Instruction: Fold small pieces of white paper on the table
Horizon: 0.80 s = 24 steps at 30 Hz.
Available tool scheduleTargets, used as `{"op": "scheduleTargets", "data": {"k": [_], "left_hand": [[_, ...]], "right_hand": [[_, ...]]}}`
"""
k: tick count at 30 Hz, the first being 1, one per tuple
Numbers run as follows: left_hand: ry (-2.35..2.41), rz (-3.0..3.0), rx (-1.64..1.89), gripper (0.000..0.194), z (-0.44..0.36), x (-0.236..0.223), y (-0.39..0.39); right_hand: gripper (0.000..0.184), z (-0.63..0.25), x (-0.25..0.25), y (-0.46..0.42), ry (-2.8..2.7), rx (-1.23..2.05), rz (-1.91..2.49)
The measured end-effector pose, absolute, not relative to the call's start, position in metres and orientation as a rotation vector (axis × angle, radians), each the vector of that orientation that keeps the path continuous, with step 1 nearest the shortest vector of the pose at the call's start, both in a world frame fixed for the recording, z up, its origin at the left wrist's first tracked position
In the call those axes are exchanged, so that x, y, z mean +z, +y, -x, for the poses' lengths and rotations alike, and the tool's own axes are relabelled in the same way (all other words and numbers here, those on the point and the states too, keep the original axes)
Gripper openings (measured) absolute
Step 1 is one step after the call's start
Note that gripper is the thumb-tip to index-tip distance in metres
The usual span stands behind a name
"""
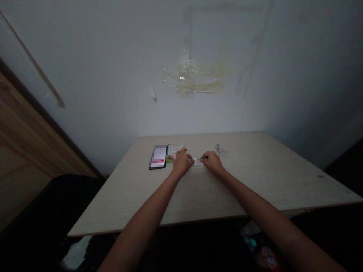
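Between my two hands, low over the table, is a small whitish printed piece of paper (pixel 197 162). My left hand (pixel 182 163) pinches its left end between thumb and forefinger, the other fingers spread over a green-and-white printed sheet (pixel 175 148). At the right end, my right hand (pixel 212 162) is closed, with its fingertips pinching the paper. My fingers cover both ends, and the print is too small to read. A crumpled, printed scrap (pixel 221 150) lies just beyond my right hand.
A phone (pixel 158 157) with a lit, partly blurred screen lies left of the printed sheet. The pale wooden table (pixel 119 204) meets a wall (pixel 113 75) with peeling clear tape (pixel 195 79). Below the front edge, a pinkish-red round item (pixel 269 257) shows in the dark.
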<state>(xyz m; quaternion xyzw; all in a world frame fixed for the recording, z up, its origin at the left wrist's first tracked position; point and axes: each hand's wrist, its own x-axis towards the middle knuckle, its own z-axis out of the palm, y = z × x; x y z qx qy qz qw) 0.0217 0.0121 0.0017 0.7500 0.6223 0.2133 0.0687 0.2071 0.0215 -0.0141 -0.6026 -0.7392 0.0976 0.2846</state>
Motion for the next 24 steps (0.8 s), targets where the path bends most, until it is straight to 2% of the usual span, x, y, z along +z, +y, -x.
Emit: {"op": "scheduleTargets", "data": {"k": [8,24], "left_hand": [[1.774,-2.331,0.676,0.021,-0.018,0.002,0.011],[1.411,-2.570,0.561,0.018,-0.008,0.006,0.006]], "right_hand": [[0.009,-0.208,-0.022,0.024,-1.964,0.207,1.565],[0.012,-0.217,-0.028,0.030,-1.967,0.162,1.510]]}}
